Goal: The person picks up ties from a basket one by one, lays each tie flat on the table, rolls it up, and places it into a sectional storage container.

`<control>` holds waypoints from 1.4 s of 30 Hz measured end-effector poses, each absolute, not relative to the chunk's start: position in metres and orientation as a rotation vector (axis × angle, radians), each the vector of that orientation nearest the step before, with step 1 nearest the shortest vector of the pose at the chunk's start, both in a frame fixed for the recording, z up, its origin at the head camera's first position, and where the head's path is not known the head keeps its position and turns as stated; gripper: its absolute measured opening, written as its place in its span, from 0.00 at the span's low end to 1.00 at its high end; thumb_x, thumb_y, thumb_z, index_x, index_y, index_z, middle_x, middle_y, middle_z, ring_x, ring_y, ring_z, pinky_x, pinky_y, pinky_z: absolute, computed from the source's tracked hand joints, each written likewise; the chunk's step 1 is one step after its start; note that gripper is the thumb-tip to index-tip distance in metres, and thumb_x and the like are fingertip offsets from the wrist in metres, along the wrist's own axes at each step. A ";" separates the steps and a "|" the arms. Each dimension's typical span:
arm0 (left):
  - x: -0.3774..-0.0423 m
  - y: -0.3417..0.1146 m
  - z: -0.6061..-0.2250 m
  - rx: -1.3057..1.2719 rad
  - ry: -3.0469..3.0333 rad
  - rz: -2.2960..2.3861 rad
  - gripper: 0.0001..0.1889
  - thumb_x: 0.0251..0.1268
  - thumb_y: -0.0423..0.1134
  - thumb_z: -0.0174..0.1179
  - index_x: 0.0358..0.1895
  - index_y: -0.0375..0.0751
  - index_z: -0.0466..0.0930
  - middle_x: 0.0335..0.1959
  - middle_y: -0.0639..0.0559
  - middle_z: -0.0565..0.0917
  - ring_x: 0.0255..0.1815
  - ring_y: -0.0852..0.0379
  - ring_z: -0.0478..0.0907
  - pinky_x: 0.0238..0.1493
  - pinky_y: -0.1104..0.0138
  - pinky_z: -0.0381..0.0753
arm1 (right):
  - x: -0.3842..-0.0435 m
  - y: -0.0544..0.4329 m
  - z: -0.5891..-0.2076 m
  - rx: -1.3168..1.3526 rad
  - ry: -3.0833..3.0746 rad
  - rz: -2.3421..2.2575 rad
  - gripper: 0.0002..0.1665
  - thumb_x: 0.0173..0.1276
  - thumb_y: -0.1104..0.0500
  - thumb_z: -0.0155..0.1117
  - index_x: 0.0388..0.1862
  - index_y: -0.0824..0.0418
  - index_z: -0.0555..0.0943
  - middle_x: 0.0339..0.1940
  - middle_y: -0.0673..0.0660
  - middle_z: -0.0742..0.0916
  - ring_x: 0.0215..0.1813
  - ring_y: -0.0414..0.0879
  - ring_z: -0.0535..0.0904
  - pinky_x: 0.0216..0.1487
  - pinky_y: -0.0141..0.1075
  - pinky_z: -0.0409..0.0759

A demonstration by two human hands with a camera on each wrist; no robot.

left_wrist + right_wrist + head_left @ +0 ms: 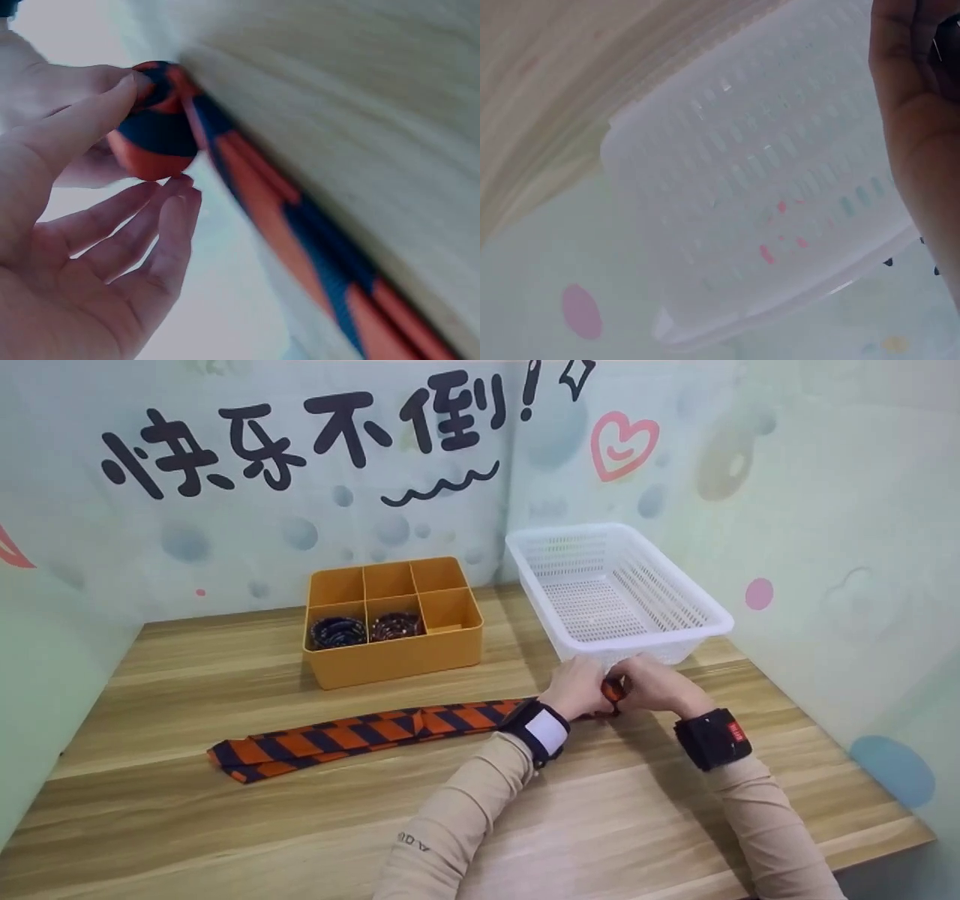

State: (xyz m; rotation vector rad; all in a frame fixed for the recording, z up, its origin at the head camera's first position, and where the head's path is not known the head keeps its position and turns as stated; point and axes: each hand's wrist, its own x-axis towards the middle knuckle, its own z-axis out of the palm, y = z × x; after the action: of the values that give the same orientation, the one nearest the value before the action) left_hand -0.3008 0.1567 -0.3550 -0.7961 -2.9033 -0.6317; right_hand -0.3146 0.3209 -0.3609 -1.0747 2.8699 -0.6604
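An orange and navy striped necktie point(330, 741) lies stretched along the table, its wide pointed end to the left. At its right end the tie is wound into a small roll point(159, 139), which stands on edge between both hands. My left hand point(574, 687) holds this roll, thumb on its upper side and fingertips at its underside. From the other side, my right hand point(654, 684) grips the rolled end, its fingers partly hidden behind the roll in the left wrist view. Only part of the right hand point(919, 127) shows in the right wrist view.
Just beyond the hands stands a white perforated plastic basket point(637, 641). Left of it, a yellow-orange divided box point(397, 664) holds a dark rolled tie point(337, 633) and a reddish-brown rolled tie point(395, 625) in front compartments. Printed walls border the wooden table point(247, 840).
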 end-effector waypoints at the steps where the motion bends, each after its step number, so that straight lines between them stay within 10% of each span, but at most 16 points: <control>1: -0.300 0.157 -0.354 -0.806 -2.890 -0.640 0.17 0.42 0.44 0.73 0.37 0.42 0.83 0.40 0.50 0.86 0.42 0.53 0.83 0.39 0.62 0.83 | -0.314 0.320 -0.361 -1.096 2.888 -0.639 0.12 0.36 0.74 0.67 0.20 0.61 0.79 0.18 0.52 0.81 0.22 0.39 0.72 0.26 0.28 0.71; 15: -0.303 0.149 -0.363 -0.746 -2.929 -0.647 0.19 0.38 0.40 0.75 0.37 0.41 0.81 0.40 0.50 0.84 0.41 0.52 0.81 0.41 0.62 0.81 | -0.319 0.335 -0.363 -0.905 2.662 -0.807 0.25 0.47 0.65 0.74 0.48 0.60 0.83 0.41 0.59 0.87 0.32 0.42 0.82 0.35 0.29 0.80; 26: -0.299 0.147 -0.351 -0.787 -2.914 -0.679 0.18 0.40 0.42 0.74 0.37 0.41 0.83 0.40 0.50 0.86 0.42 0.52 0.82 0.41 0.61 0.82 | -0.310 0.311 -0.357 -1.121 2.885 -0.619 0.12 0.37 0.73 0.69 0.24 0.63 0.82 0.20 0.54 0.82 0.23 0.40 0.74 0.27 0.28 0.72; 36: -0.306 0.139 -0.361 -0.696 -2.937 -0.681 0.18 0.36 0.40 0.76 0.35 0.42 0.83 0.39 0.50 0.86 0.42 0.50 0.83 0.40 0.58 0.82 | -0.316 0.325 -0.364 -0.931 2.737 -0.756 0.22 0.48 0.64 0.74 0.45 0.64 0.81 0.42 0.61 0.87 0.38 0.49 0.84 0.40 0.31 0.80; 42: -0.306 0.133 -0.360 -0.728 -2.955 -0.665 0.24 0.35 0.42 0.78 0.41 0.42 0.83 0.42 0.49 0.86 0.44 0.50 0.83 0.41 0.59 0.82 | -0.315 0.316 -0.364 -1.048 2.761 -0.766 0.17 0.49 0.65 0.72 0.40 0.65 0.82 0.36 0.59 0.87 0.35 0.48 0.83 0.38 0.33 0.81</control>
State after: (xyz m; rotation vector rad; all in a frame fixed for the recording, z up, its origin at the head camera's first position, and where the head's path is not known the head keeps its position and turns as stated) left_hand -0.3059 0.1328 -0.3600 -0.7276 -2.9550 -0.6653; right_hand -0.3147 0.3162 -0.3640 -1.0480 2.7615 -0.7663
